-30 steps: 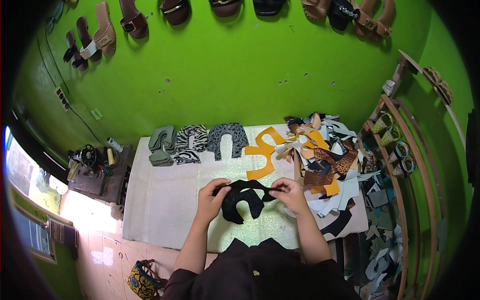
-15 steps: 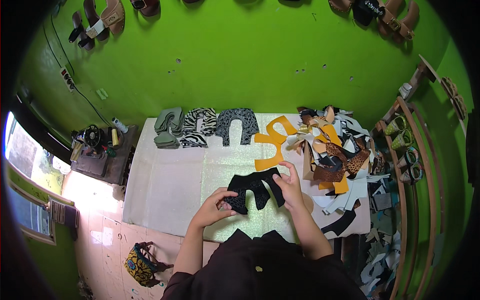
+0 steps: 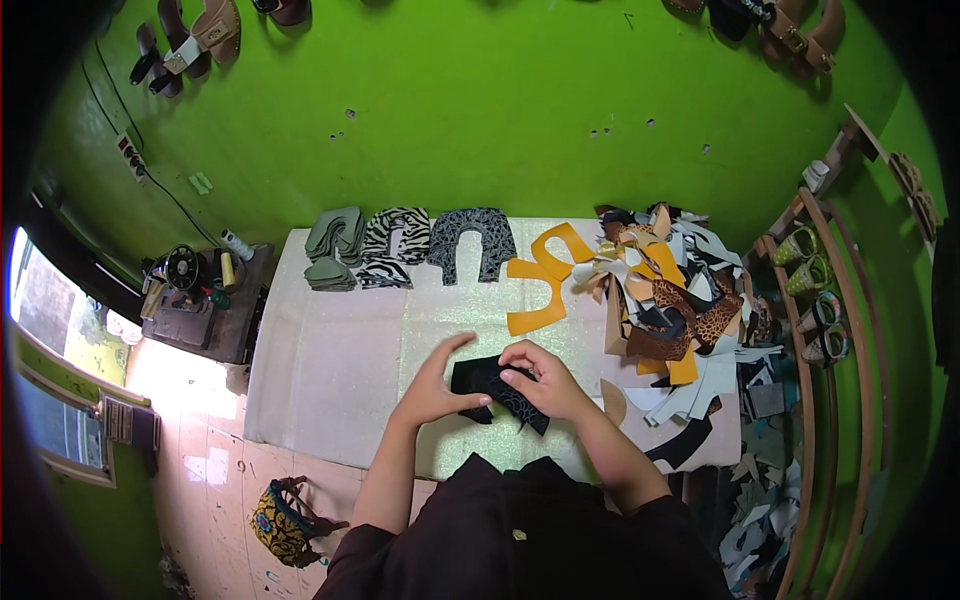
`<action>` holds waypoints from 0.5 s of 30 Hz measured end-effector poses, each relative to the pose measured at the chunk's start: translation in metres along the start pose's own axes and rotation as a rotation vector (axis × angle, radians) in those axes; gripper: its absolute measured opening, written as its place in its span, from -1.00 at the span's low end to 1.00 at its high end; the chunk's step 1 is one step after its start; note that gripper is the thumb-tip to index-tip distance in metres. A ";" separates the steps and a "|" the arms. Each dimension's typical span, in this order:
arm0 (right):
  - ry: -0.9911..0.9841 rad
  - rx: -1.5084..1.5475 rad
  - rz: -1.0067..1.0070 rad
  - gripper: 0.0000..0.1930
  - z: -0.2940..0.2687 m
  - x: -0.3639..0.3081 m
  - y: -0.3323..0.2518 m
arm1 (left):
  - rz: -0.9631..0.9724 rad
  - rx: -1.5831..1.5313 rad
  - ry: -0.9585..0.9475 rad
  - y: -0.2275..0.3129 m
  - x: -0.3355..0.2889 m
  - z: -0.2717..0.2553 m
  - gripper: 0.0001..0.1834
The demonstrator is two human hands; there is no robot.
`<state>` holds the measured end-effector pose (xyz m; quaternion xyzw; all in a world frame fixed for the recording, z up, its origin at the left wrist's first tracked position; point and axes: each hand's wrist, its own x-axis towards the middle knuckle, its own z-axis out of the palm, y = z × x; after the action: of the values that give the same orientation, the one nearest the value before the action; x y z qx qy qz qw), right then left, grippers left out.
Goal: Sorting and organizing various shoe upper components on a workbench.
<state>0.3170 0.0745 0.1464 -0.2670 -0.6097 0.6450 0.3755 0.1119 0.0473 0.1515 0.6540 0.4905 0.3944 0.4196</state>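
Note:
Over the near middle of the table, a black cut piece with a faint pattern is pinched between the thumb and fingers of my right hand. It looks folded or bunched there, and its full outline is hidden. My left hand curves around the piece's left side with fingers and thumb spread wide; its thumb tip is by the lower left edge, and I cannot tell if it touches. Just beyond lie yellow U-shaped pieces. Farther back are stacked cut pieces: grey-green, zebra-striped and grey-black patterned.
A heap of mixed scraps covers the table's right end, beside a wooden rack holding sandals. A sewing machine stands on the left. A patterned bag-like item is near the floor. More sandals hang on the green wall.
The black piece, earlier spread out between both hands, is now bunched or folded. My left hand has loosened and spread its fingers, while my right hand has come inward and down.

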 end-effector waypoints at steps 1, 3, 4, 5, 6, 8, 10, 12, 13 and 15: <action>0.007 0.030 -0.020 -0.78 0.004 0.003 -0.005 | 0.036 -0.067 -0.061 -0.015 0.001 0.001 -0.39; 0.057 0.011 0.032 -0.76 0.002 0.008 -0.006 | -0.130 -0.284 -0.085 -0.043 -0.005 0.002 -0.50; 0.117 -0.007 0.089 -0.74 0.002 0.008 -0.006 | -0.298 -0.504 -0.118 -0.057 -0.009 0.004 -0.60; 0.156 -0.104 0.099 -0.71 -0.002 0.011 0.001 | -0.277 -0.502 -0.041 -0.070 -0.012 0.009 -0.73; 0.183 -0.145 0.099 -0.71 -0.005 0.013 0.012 | -0.283 -0.502 -0.035 -0.082 -0.013 0.010 -0.73; 0.234 -0.083 0.153 -0.75 -0.012 0.017 0.037 | -0.284 -0.524 0.112 -0.096 -0.013 0.012 -0.75; 0.274 -0.087 0.088 -0.80 -0.017 0.023 0.063 | -0.310 -0.523 0.147 -0.095 -0.007 0.014 -0.69; 0.302 -0.089 0.023 -0.84 -0.016 0.026 0.072 | -0.361 -0.767 0.228 -0.101 -0.007 0.012 -0.60; 0.266 -0.111 0.040 -0.88 -0.016 0.028 0.068 | -0.411 -1.066 0.189 -0.074 -0.003 0.009 -0.42; 0.231 -0.114 0.038 -0.88 -0.010 0.033 0.056 | -0.345 -1.079 0.104 -0.077 -0.006 0.012 -0.33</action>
<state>0.2971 0.1089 0.0938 -0.3719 -0.5928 0.5812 0.4154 0.0982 0.0528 0.0751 0.2371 0.3393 0.5467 0.7279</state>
